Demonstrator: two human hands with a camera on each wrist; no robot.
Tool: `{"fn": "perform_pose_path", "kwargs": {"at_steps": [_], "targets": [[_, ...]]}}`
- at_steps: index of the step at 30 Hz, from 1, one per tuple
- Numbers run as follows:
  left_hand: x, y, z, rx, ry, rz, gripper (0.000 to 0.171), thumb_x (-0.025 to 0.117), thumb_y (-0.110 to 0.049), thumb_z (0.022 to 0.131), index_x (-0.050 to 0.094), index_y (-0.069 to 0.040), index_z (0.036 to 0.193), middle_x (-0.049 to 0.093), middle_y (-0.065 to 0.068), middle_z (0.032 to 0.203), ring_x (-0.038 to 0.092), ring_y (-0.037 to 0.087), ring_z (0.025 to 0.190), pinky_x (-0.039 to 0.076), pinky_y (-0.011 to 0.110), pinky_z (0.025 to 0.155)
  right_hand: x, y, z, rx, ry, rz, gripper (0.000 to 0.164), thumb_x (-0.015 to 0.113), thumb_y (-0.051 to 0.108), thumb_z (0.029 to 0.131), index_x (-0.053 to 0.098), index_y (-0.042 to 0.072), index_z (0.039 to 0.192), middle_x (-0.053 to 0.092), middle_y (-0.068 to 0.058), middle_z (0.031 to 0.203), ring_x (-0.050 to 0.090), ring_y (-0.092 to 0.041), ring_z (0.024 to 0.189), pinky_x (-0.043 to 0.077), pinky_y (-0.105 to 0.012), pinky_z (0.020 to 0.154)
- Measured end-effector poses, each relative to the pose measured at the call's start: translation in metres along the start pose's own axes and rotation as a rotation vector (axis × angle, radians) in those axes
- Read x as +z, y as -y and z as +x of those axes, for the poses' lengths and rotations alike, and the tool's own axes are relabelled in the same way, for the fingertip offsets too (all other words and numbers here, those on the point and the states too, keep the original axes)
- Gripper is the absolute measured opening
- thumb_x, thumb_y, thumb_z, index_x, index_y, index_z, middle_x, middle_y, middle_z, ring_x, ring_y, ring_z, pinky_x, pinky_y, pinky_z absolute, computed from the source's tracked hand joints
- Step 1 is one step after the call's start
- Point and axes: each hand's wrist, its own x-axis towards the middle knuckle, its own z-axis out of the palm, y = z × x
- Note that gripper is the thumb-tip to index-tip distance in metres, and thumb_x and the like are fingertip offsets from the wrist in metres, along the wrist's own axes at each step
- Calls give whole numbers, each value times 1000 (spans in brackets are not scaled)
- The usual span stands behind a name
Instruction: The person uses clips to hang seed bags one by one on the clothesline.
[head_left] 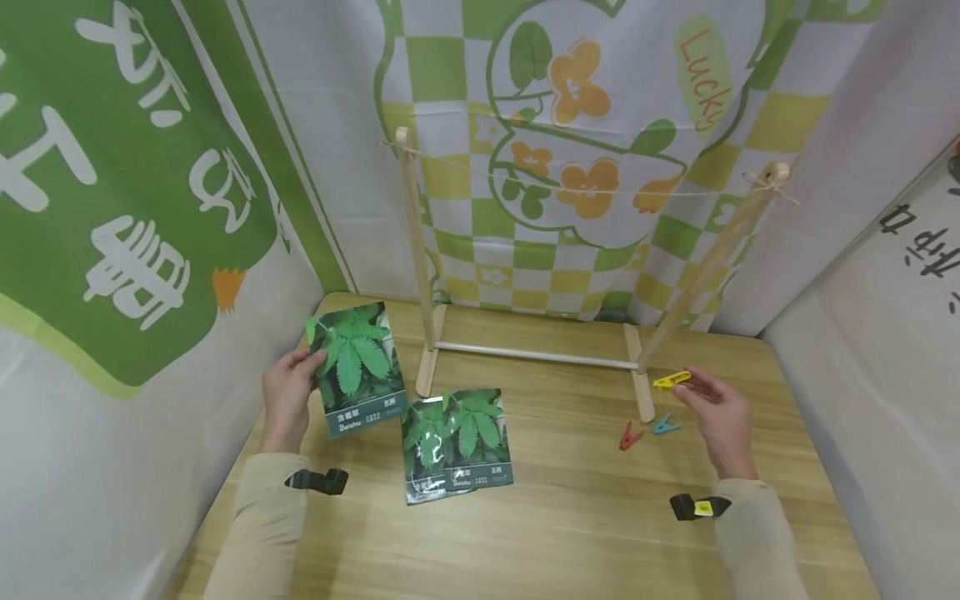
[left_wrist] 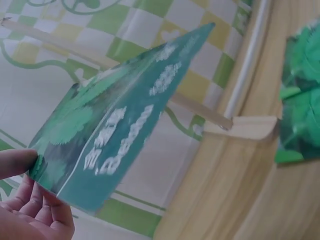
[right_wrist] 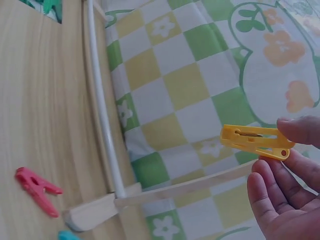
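My left hand pinches a green seed packet by its left edge, thumb on the front face. The packet carries a leaf picture and a dark band with white lettering; it is held up above the table, tilted in the left wrist view. Between thumb and fingers of my right hand is a yellow clothespin, near the rack's right foot. Below it on the table lie a red clothespin and a blue clothespin. Two more seed packets overlap at the table's middle.
A wooden rack stands at the back, with a left post, a right post and a white lower rod. A thin string runs between the post tops. Printed cloth hangs behind the table.
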Motion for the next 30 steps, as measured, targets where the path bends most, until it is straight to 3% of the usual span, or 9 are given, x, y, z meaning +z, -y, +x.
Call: {"fn": "perform_pose_path", "kwargs": {"at_steps": [7, 15, 25, 30], "targets": [[7, -13, 0, -29, 69, -154, 24, 64, -21, 94, 57, -9, 113, 54, -5, 107, 57, 4, 87, 49, 15, 74, -2, 15, 0, -35, -9, -31, 41, 74, 2, 84, 62, -6, 122, 67, 22, 83, 62, 5, 81, 51, -7, 71], [14, -24, 0, 1, 81, -156, 11, 64, -18, 94, 57, -12, 101, 55, -6, 100, 56, 3, 80, 49, 16, 72, -1, 31, 8, -83, 18, -33, 35, 76, 7, 84, 68, 8, 118, 68, 22, 87, 63, 5, 83, 50, -6, 73], [30, -36, -4, 13, 115, -216, 10, 65, -16, 94, 57, -12, 98, 55, -6, 95, 55, 2, 75, 46, 16, 71, 5, 53, 18, -201, 58, -93, 43, 76, 14, 85, 64, 2, 124, 68, 23, 91, 64, 4, 85, 51, -7, 76], [41, -43, -7, 27, 143, -203, 10, 65, -18, 94, 57, -14, 98, 55, -8, 93, 52, 2, 76, 45, 17, 72, 6, 60, 21, -220, 52, -19, 42, 76, 8, 84, 64, -3, 122, 70, 19, 91, 66, 2, 85, 52, -8, 75]]}}
